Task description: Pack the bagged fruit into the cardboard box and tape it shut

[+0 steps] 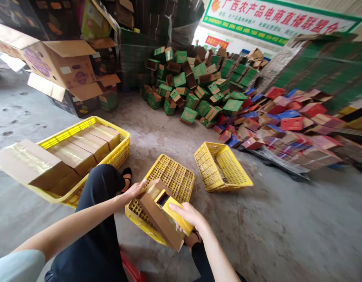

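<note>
- While the left hand (133,192) lies flat, fingers spread, against the far end of a brown carton (157,213), the right hand (187,215) curls over its near end, thumb and fingers pinching a yellow flap (176,213); the two hands seem to brace the carton from opposite ends so the flap can be worked.
- Its dark opening shows just beside the flap, so that end is not closed.
- The carton rests tilted over an upturned yellow crate (172,178), which seems to serve as a low bench in front of the knees.
- A second crate (222,168) lies tipped on the floor (286,231) to the right, apart from the first.
- At the left, a third crate (122,150) holds brown cartons (87,147) packed side by side, within easy reach.
- Farther off, green boxes (192,84) and red and blue boxes (289,121) lie in loose heaps.
- A banner (275,17) on the wall carries red Chinese characters, reading roughly 广西农产品电商直播联盟; smaller lines beneath are too small to read.
- Large cartons (60,66) at upper left bear purple print, unreadable.
</note>
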`<state>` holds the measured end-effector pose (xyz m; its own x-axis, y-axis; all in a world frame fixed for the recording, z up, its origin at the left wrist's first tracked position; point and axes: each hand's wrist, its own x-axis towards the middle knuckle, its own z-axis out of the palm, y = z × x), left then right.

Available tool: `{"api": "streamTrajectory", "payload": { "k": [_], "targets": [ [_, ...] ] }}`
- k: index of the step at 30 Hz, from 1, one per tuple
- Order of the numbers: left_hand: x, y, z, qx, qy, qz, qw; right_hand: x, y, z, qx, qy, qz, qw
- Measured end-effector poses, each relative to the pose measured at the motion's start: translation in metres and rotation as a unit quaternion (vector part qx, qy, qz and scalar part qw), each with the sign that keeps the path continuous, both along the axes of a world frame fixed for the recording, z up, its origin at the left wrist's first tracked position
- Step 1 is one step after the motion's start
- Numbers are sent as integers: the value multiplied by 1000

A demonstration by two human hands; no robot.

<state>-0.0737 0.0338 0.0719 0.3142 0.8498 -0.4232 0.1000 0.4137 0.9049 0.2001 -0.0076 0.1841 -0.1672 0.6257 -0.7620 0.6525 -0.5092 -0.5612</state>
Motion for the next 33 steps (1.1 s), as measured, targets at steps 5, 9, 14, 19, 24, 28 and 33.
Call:
{"api": "streamTrajectory", "payload": {
  "k": [5, 9, 14, 19, 24, 28, 33],
  "targets": [
    [-25, 4, 7, 261, 134, -133, 947, -39, 33, -20, -6, -60, 65, 996],
    [-31, -1, -14, 419, 194, -304, 833, -29, 38, -25, -12, -39, 43, 998],
    [-23, 8, -28, 481, 210, -351, 775, -16, 35, -34, -20, -27, 32, 999],
    [-16, 15, -38, 501, 221, -377, 747, -21, 39, -33, -38, -36, 42, 998],
    [-14, 14, -50, 546, 250, -374, 706, -23, 43, -30, -49, -40, 37, 997],
    [-13, 14, -53, 567, 274, -377, 679, -23, 43, -30, -51, -56, 34, 997],
    [-13, 15, -50, 565, 288, -378, 675, -23, 42, -28, -45, -58, 27, 997]
  ]
}}
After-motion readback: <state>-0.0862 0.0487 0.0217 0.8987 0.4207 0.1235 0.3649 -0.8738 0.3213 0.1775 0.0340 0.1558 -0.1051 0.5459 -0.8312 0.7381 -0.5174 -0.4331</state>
